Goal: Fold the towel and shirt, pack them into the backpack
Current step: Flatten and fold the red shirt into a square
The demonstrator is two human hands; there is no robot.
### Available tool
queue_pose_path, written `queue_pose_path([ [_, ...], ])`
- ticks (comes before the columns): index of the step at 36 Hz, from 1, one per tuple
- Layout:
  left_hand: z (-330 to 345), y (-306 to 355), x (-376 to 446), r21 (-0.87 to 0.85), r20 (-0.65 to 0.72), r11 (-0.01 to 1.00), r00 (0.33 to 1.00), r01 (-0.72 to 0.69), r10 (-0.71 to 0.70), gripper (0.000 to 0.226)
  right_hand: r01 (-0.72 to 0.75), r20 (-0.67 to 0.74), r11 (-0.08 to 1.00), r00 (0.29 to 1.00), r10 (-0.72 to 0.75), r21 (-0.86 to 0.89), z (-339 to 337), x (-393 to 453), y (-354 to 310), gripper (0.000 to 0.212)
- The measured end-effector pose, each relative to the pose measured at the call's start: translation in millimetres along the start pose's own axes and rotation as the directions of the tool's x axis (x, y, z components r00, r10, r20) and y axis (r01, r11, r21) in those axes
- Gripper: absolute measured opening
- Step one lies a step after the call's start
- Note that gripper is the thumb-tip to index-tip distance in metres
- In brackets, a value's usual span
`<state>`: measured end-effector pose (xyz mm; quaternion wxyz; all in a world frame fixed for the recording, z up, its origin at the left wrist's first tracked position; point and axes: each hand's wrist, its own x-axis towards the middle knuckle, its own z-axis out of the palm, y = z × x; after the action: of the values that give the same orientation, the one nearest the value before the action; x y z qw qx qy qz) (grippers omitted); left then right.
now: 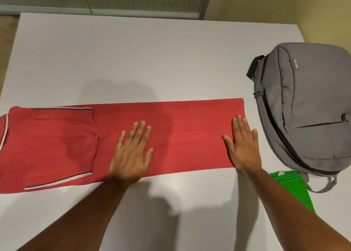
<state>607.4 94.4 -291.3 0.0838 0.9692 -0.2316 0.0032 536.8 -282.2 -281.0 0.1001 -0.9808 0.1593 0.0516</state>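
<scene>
Two hands flat on a red polo shirt [171, 136], folded into a long band lying left-right across the white worktop [133, 57]. Left hand [133, 152] presses near the band's middle, fingers straight and slightly spread, gripping nothing. Right hand [243, 146] presses the right end, fingers straight and close together, its outer edge at or just past the shirt's right edge. Folded sleeves with striped trim lie on top at the left; the collar end runs off the left frame edge, cut off. Shirt's far edge straight, near edge slants toward the left.

Grey backpack [303, 108] lies just right of the shirt, near but apart from it, main zipper looks closed, right side cut by the frame. Green towel [290, 190] at the near-right corner, partly under the backpack's lower edge and hidden by the right forearm; its fold state can't be made out.

Open worktop: wide bare stretch beyond the shirt to the far edge, and a bare strip between the forearms on the near side. Small label on the backpack is hard to read.
</scene>
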Motion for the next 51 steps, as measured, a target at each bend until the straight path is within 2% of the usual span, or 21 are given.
queue_pose_path([
  [7,-1.9,0.2,0.0,0.005,0.032,1.0,0.999,0.003,-0.003,0.069,-0.026,-0.028,1.0,0.999,0.026,-0.002,0.2,0.8,-2.3,0.074],
  [13,-0.7,0.0,-0.3,0.012,0.027,1.0,1.0,-0.006,0.005,0.068,-0.307,-0.061,0.947,0.948,0.313,0.091,-6.6,-1.7,-15.7,0.083],
  [16,-0.7,0.3,-0.8,0.022,0.03,1.0,1.0,-0.01,0.009,0.067,-0.369,-0.121,0.906,0.909,0.398,0.207,-13.3,-6.8,-25.2,0.075],
  [19,-1.1,0.4,-0.7,0.018,0.035,1.0,0.999,-0.009,0.008,0.067,-0.441,-0.16,0.862,0.859,0.486,0.248,-16.6,-14.9,-28.9,0.062],
  [24,-1.6,0.3,-1.0,-0.008,0.048,1.0,0.999,-0.015,0.015,0.065,-0.586,-0.142,0.752,0.753,0.643,0.301,-21.5,-39.1,-30.6,0.046],
  [30,2.9,22.8,13.6,-0.197,0.018,0.978,0.998,0.069,-0.067,0.06,-0.597,-0.12,0.738,0.746,0.655,0.314,-16.5,-68.0,-32.6,0.046],
  [37,4.6,109.6,88.2,-0.364,-0.141,0.914,0.981,-0.179,0.136,0.049,-0.614,-0.068,0.672,0.715,0.695,0.413,-23.5,-66.8,-31.8,0.049],
  [42,3.2,172.7,144.0,-0.496,-0.072,0.843,0.978,-0.207,0.198,0.042,-0.668,0.061,0.521,0.644,0.763,0.531,-26.8,-54.6,-16.1,0.055],
  [46,-5.5,211.9,179.9,-0.618,0.046,0.773,0.975,-0.143,0.217,0.042,-0.687,0.142,0.468,0.633,0.761,0.555,-28.4,-50.8,-8.3,0.05],
  [51,-4.8,243.4,216.4,-0.606,0.208,0.792,0.946,-0.077,0.25,0.06,-0.688,0.196,0.419,0.628,0.753,0.593,-32.2,-47.8,-5.8,0.046],
])
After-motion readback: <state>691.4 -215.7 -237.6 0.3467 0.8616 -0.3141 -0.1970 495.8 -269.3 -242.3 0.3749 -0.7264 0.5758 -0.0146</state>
